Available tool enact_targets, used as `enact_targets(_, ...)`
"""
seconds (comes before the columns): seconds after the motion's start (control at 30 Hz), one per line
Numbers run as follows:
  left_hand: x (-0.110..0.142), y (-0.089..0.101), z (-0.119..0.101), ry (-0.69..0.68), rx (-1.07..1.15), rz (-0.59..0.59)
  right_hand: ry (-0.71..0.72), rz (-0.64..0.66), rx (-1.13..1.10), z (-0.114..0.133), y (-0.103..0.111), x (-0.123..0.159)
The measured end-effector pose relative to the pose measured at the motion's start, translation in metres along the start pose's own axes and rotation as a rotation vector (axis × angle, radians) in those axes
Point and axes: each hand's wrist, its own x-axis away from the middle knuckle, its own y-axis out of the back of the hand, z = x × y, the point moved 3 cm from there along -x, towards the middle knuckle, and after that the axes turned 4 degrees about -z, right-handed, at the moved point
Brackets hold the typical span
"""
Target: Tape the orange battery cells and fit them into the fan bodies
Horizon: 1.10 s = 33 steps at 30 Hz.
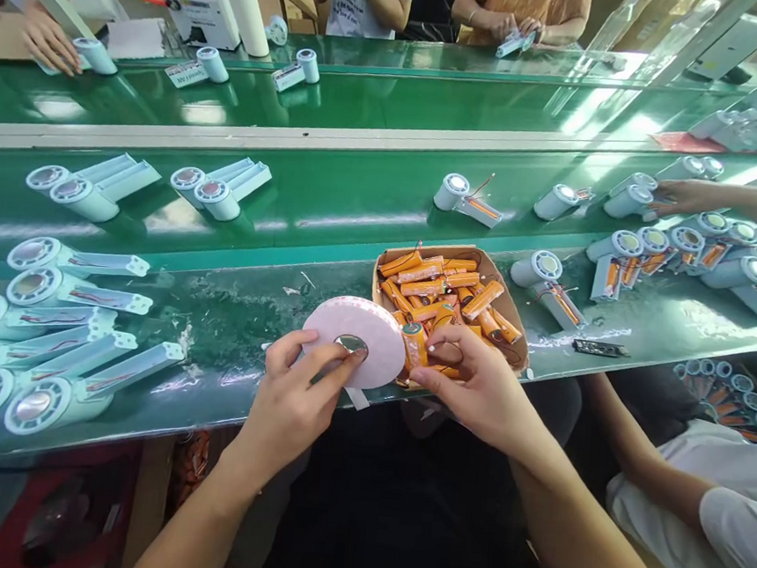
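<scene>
My left hand [307, 379] grips a roll of white-backed tape [383, 346], its fingers at the centre hole and over the near face. A short tape end hangs below the roll. Close to the roll's right edge, my right hand [476, 385] pinches an orange battery cell [415, 345] with thin wires. Just behind both hands, a cardboard tray [520, 336] holds several orange wired battery cells [423, 270]. To its right lies a light-blue fan body [539, 267] with an orange cell in its handle.
Several light-blue fan bodies [43, 400] lie at the left of the green bench. Others [624, 244] cluster at the right, where a co-worker's hand [678, 197] reaches in. A small dark strip [600, 348] lies near the front edge. Fan parts [220, 199] sit on the green conveyor.
</scene>
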Motion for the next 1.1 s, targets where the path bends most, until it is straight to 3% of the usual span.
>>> enact_targets(0.07,-0.004,0.002,-0.003,-0.046,-0.039,0.003,-0.085,0.039,-0.173,-0.003,-0.001,-0.004)
enact_targets(0.13,-0.008,0.004,-0.006,-0.079,-0.068,0.006,-0.105,-0.013,-0.318,-0.005,-0.007,-0.006)
enact_targets(0.3,-0.016,0.009,-0.013,-0.101,-0.121,-0.104,-0.038,-0.416,-0.518,-0.014,-0.033,0.008)
enact_targets(0.37,-0.017,0.01,-0.014,-0.111,-0.122,-0.14,-0.007,-0.502,-0.511,-0.016,-0.037,0.016)
enact_targets(0.47,-0.017,0.01,-0.012,-0.136,-0.111,-0.118,0.032,-0.381,-0.334,-0.008,-0.027,0.016)
enact_targets(0.63,-0.022,0.014,-0.006,-0.229,-0.068,0.019,0.095,-0.1,0.198,0.016,0.005,0.007)
enact_targets(0.8,-0.029,0.021,-0.011,-0.26,-0.036,0.074,0.117,-0.019,0.204,0.018,0.019,0.005)
enact_targets(0.9,-0.03,0.022,-0.017,-0.224,-0.048,0.036,0.034,-0.144,-0.034,0.006,0.013,0.008)
enact_targets(1.03,-0.028,0.015,-0.03,-0.176,-0.034,-0.059,0.007,-0.479,-0.506,-0.009,-0.014,0.014)
enact_targets(1.1,-0.026,0.01,-0.037,-0.12,-0.017,-0.115,0.012,-0.584,-0.641,-0.012,-0.024,0.014)
